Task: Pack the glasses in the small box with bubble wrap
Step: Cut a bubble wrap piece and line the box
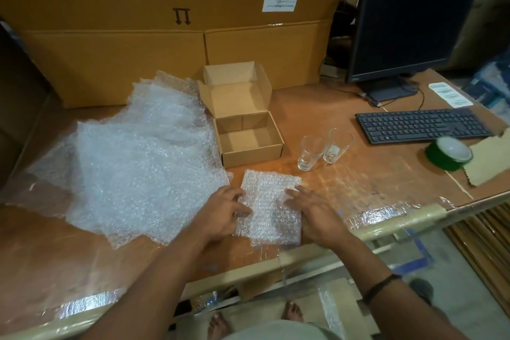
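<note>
Bubble wrap sheet pinned at the table's front edge.
Your left hand and right hand, fingers spread flat, hide its side edges. Both glasses stand behind it, right of the open small box; a wrap pile crowds the box's left.

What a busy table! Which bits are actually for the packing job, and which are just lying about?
For the job: small open brown cardboard box; two clear drinking glasses; small bubble wrap sheet under the left hand and right hand; loose heap of bubble wrap.
Lying about: green tape roll; black keyboard; black monitor; large brown cartons.
</note>
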`<state>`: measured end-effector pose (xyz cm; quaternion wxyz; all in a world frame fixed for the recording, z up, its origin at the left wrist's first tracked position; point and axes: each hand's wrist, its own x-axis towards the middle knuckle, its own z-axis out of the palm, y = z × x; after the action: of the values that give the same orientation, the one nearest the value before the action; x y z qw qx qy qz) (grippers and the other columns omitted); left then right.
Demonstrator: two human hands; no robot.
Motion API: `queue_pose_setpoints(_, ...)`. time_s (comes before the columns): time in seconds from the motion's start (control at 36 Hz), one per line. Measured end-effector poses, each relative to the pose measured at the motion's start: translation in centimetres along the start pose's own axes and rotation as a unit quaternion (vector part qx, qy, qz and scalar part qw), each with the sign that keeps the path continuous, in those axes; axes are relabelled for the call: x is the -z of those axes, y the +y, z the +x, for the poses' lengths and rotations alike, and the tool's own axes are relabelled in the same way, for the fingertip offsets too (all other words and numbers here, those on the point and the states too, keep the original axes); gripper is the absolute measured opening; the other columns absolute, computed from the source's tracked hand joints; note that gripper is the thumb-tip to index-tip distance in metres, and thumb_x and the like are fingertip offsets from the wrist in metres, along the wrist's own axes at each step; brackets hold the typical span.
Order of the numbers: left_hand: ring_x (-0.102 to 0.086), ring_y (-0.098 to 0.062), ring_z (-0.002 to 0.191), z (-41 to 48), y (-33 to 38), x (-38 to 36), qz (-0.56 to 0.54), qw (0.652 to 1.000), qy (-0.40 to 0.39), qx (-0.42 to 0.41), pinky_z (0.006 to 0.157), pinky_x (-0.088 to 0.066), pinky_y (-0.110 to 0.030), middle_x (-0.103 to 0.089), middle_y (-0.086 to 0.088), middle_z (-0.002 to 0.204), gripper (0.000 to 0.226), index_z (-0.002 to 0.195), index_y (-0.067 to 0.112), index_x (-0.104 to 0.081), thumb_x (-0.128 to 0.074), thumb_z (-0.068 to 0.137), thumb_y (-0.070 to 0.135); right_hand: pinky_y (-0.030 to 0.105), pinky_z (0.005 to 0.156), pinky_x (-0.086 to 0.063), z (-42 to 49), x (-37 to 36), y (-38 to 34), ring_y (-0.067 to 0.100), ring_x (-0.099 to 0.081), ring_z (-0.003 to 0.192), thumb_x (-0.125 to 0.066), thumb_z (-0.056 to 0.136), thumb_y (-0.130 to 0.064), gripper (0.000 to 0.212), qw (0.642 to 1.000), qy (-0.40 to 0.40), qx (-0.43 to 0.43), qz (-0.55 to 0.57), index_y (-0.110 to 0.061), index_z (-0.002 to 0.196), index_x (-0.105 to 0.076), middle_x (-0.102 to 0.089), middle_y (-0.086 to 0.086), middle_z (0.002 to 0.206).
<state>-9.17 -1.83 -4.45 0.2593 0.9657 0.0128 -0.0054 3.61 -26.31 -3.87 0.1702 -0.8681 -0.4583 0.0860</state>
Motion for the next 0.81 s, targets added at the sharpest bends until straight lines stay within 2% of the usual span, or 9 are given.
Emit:
queue_pose_setpoints(0.08,-0.034,-0.017,0.130,0.1,0.1,0.0,-0.001,1.000,0.007,0.013,0.112,-0.030,-0.037,-0.047,0.005,0.141,0.033,0.110,0.032,-0.073,-0.068,0.082,0.015,0.046,0.116,-0.029,-0.5,0.7,0.3,0.013,-0.036,0.140,-0.055,0.081,-0.004,0.050,0.999,-0.051,0.008,0.004,-0.024,0.126,-0.065,-0.051,-0.006,0.145)
queue_pose_setpoints(0.14,-0.034,-0.014,0.127,0.1,0.1,-0.1,-0.005,1.000,0.019,0.021,0.110,-0.032,-0.036,-0.048,0.007,0.140,0.024,0.107,0.033,-0.074,-0.067,0.086,0.025,0.044,0.117,-0.027,-0.9,1.3,-0.4,0.013,-0.034,0.141,-0.048,0.086,-0.031,0.049,0.997,-0.074,-0.001,0.025,-0.022,0.132,-0.060,-0.048,-0.005,0.147)
queue_pose_setpoints(0.22,-0.035,-0.013,0.125,0.3,0.0,-0.2,-0.014,0.999,0.044,0.018,0.108,-0.033,-0.037,-0.050,0.010,0.137,0.017,0.103,0.029,-0.075,-0.065,0.089,0.029,0.044,0.115,-0.028,-0.7,2.2,-2.2,0.016,-0.036,0.139,-0.027,0.079,-0.084,0.089,0.998,-0.067,-0.008,-0.003,-0.024,0.141,-0.049,-0.046,-0.005,0.148)
queue_pose_setpoints(0.28,-0.038,-0.015,0.125,0.5,0.1,-0.1,-0.025,0.997,0.071,0.019,0.107,-0.034,-0.038,-0.053,0.010,0.135,0.014,0.099,0.027,-0.076,-0.066,0.089,0.028,0.043,0.111,-0.030,-0.3,2.2,-3.7,0.017,-0.036,0.137,-0.028,0.065,-0.096,0.105,0.994,-0.087,-0.011,-0.061,-0.027,0.143,-0.044,-0.044,-0.008,0.149)
queue_pose_setpoints(0.33,-0.044,-0.018,0.122,0.9,0.3,-0.1,-0.048,0.994,0.093,0.020,0.105,-0.036,-0.041,-0.059,0.008,0.129,0.010,0.094,0.024,-0.076,-0.069,0.087,0.026,0.042,0.107,-0.031,0.1,1.5,-4.6,0.019,-0.040,0.133,-0.041,0.065,-0.087,0.097,0.991,-0.091,-0.022,-0.092,-0.027,0.142,-0.045,-0.047,-0.007,0.146)
queue_pose_setpoints(0.44,-0.049,-0.015,0.116,1.5,0.5,0.1,-0.108,0.987,0.110,0.035,0.103,-0.040,-0.046,-0.063,0.007,0.121,0.011,0.096,0.023,-0.076,-0.071,0.086,0.024,0.036,0.091,-0.043,0.5,0.6,-5.2,0.021,-0.062,0.105,-0.057,0.089,-0.024,0.026,0.997,0.011,-0.007,-0.077,-0.024,0.113,-0.066,-0.070,-0.002,0.112)
queue_pose_setpoints(0.56,-0.047,-0.009,0.122,1.3,1.5,1.9,-0.292,0.933,0.188,0.094,0.105,-0.037,-0.033,-0.055,0.009,0.129,0.031,0.116,0.034,-0.063,-0.070,0.087,0.026,0.032,0.076,-0.055,1.4,2.3,-5.5,0.016,-0.067,0.086,-0.059,0.093,-0.010,0.022,0.980,0.103,-0.112,0.125,-0.020,0.108,-0.072,-0.073,-0.002,0.101)
queue_pose_setpoints(0.69,-0.062,-0.002,0.101,2.0,1.7,5.4,-0.559,0.775,0.231,0.181,0.089,-0.044,-0.026,-0.066,0.012,0.107,0.054,0.109,0.030,-0.061,-0.064,0.069,0.067,0.033,0.086,-0.053,2.8,7.1,-6.3,0.008,-0.067,0.094,-0.062,0.094,-0.012,0.010,0.841,0.095,-0.204,0.492,-0.020,0.098,-0.066,-0.073,-0.006,0.098)
queue_pose_setpoints(0.81,-0.055,-0.027,0.095,2.6,0.9,6.8,-0.623,0.740,0.146,0.209,0.082,-0.045,-0.036,-0.061,-0.007,0.100,0.054,0.108,0.014,-0.063,-0.061,0.076,0.057,0.036,0.094,-0.051,4.9,9.6,-7.0,0.018,-0.067,0.096,-0.052,0.093,0.007,0.021,0.750,0.075,-0.231,0.616,-0.012,0.100,-0.058,-0.072,0.003,0.096)
